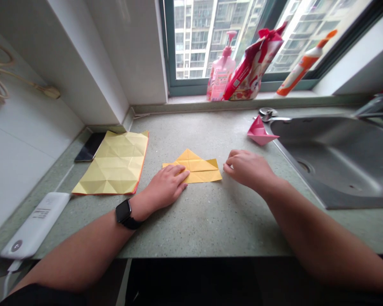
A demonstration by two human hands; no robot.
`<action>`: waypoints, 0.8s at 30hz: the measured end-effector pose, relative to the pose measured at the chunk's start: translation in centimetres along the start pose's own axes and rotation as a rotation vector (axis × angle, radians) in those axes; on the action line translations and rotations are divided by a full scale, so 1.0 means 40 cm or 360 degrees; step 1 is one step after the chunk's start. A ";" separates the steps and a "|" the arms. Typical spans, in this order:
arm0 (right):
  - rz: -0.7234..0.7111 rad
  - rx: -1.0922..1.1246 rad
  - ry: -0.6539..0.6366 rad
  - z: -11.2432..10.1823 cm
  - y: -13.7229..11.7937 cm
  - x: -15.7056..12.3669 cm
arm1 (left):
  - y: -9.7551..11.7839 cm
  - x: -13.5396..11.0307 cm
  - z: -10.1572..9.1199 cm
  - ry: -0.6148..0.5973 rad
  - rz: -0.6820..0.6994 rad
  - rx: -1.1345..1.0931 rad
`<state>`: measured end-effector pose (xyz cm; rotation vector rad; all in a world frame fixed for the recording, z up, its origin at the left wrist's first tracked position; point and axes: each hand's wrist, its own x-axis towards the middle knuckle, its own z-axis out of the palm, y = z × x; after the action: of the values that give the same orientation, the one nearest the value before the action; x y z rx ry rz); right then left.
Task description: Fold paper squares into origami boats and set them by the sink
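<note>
A partly folded yellow paper (200,168) lies on the speckled green counter (210,216), a triangular peak at its far side. My left hand (166,185), a black watch on its wrist, lies flat with fingers stretched over the paper's left end. Just right of the paper's right edge rests my right hand (247,167), fingers curled under, and I cannot make out anything in them. A finished pink paper boat (260,132) sits farther back beside the sink.
A creased yellow sheet (115,163) lies at left, partly over a dark phone (90,147). A white power bank (35,225) sits at the counter's left edge. A steel sink (338,157) fills the right. A pink pump bottle (221,72), red pouch (253,63) and orange bottle (301,66) stand on the windowsill.
</note>
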<state>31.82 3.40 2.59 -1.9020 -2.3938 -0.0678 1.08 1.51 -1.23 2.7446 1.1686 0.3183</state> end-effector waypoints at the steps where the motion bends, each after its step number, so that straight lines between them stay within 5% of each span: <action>1: 0.0000 0.0009 0.0140 0.002 0.003 0.004 | -0.001 0.000 0.000 -0.0002 0.0005 -0.0006; 5: -0.0394 0.0238 0.0534 0.023 -0.025 0.011 | -0.005 0.003 0.002 0.0010 0.0020 -0.0037; 9: -0.0810 0.0414 0.0373 0.078 -0.090 0.003 | -0.008 0.007 0.006 0.0009 0.0044 -0.0073; 13: -0.0857 0.0341 0.0211 0.114 -0.125 0.002 | -0.006 0.009 0.005 0.0021 0.0047 -0.0055; 24: -0.0844 0.0293 0.0107 0.103 -0.123 0.004 | 0.016 -0.008 -0.026 0.0148 -0.0168 0.0279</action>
<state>26.83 2.78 -1.42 -1.1348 -2.6767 0.0531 1.03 0.88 -0.16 2.8284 1.4230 0.3494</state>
